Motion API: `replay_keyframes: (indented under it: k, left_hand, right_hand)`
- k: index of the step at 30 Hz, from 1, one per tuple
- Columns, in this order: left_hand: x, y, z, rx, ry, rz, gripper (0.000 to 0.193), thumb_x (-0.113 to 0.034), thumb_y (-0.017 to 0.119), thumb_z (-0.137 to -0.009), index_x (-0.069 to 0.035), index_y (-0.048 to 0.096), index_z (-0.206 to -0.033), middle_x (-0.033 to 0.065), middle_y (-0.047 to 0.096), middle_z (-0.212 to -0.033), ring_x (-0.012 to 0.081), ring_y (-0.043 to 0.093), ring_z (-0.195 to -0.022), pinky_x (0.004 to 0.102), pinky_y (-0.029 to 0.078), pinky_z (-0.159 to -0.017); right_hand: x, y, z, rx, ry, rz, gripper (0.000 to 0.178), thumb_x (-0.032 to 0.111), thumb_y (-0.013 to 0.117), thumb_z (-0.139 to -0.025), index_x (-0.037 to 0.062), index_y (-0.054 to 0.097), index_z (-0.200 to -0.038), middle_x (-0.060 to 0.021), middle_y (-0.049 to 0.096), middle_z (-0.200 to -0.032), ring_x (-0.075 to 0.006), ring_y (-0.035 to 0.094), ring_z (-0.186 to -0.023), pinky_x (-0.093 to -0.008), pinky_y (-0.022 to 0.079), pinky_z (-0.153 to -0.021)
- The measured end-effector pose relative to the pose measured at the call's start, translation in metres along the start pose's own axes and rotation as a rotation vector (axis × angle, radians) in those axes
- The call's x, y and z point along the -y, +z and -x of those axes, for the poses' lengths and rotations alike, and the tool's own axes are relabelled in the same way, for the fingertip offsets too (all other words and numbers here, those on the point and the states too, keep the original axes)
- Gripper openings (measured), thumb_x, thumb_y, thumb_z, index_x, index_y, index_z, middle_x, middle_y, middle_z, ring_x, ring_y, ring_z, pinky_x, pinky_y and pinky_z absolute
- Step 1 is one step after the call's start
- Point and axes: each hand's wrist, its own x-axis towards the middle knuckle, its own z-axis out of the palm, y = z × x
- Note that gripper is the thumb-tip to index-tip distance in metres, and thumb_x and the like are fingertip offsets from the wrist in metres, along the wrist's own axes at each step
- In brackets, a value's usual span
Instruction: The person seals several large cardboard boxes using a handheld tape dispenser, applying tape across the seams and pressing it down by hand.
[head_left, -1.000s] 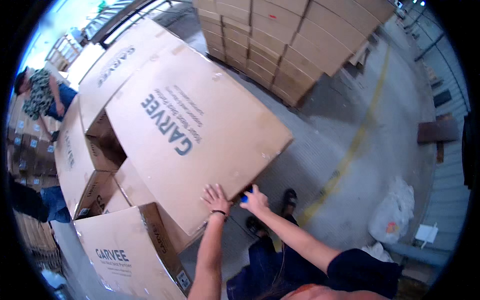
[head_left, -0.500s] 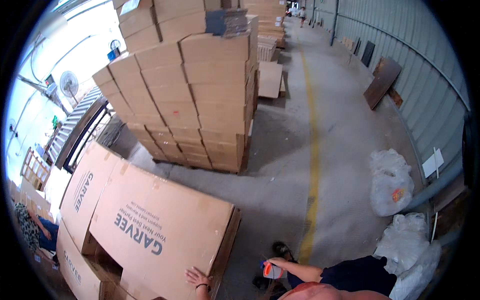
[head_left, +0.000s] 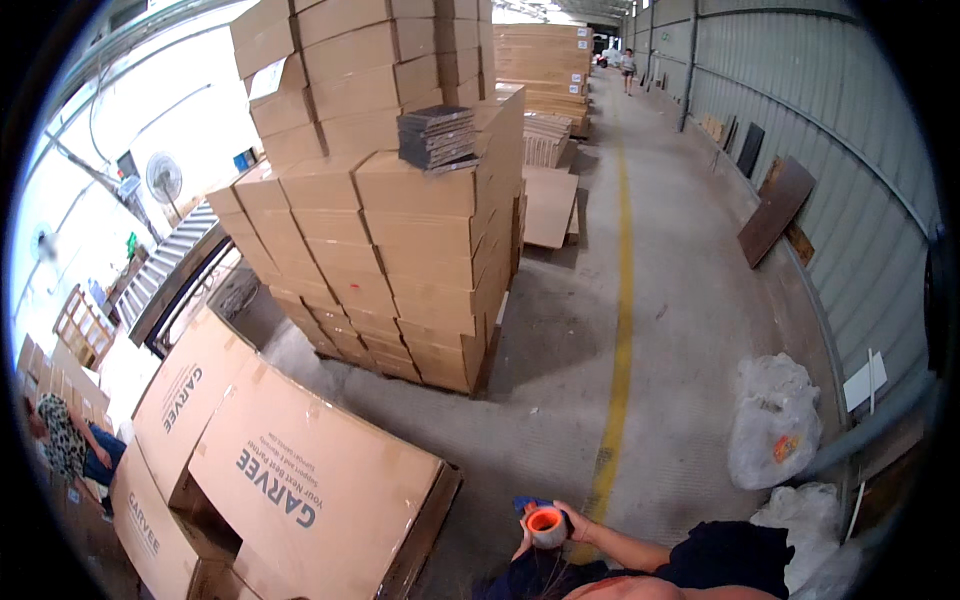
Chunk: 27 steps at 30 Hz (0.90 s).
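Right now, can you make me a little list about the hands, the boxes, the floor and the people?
Right hand: holding a blue tape dispenser
Left hand: at the dispenser too, grip partly hidden
Tape roll: orange core
Large cartons: left of the hands
Stacked boxes: farther ahead
Floor: grey, yellow line
People: one at far left, one far ahead

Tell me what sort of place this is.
Most likely a warehouse or packing area: there is a tall stack of cardboard boxes, a roller conveyor, and a yellow line running along the bare floor.
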Motion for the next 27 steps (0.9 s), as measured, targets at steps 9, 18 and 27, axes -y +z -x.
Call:
replay_keyframes:
  k: [9, 18, 27]
  left_hand:
    - [-0.127, -0.017, -0.001, 0.082, -0.098, -0.222, 0.047, -0.04, 0.046, -0.087, -0.007, 0.048, -0.121, 0.0029, 0.052, -0.121, 0.0149, 0.048, -0.108, 0.0294, 0.036, -0.095]
    - [-0.232, -0.073, -0.004, -0.984, 0.553, -1.495, 0.06, -0.025, 0.066, -0.071, -0.006, 0.042, -0.122, 0.0189, 0.053, -0.112, 0.0364, 0.049, -0.101, 0.0397, 0.041, -0.084]
    - [-0.272, -0.03, -0.09, -0.826, 0.162, -2.243, 0.105, -0.026, 0.077, -0.056, -0.021, 0.015, -0.14, 0.0213, 0.005, -0.145, 0.0416, 0.008, -0.132, 0.064, 0.012, -0.099]
  right_hand:
    - [0.056, 0.059, -0.066, 0.394, -0.094, 0.411, 0.069, 0.038, 0.054, -0.086, 0.0117, 0.02, -0.139, -0.0077, 0.034, -0.135, -0.0211, 0.036, -0.123, -0.0372, 0.031, -0.101]
    - [0.068, -0.008, -0.102, 0.066, 0.088, 0.144, 0.051, 0.037, 0.053, -0.085, 0.0085, 0.042, -0.126, -0.0061, 0.049, -0.123, -0.0191, 0.045, -0.116, -0.0367, 0.037, -0.097]
    - [0.293, -0.087, -0.183, -0.096, -0.287, -0.03, 0.045, 0.039, 0.046, -0.088, 0.0051, 0.05, -0.116, -0.0056, 0.055, -0.112, -0.0177, 0.052, -0.101, -0.0321, 0.041, -0.09]
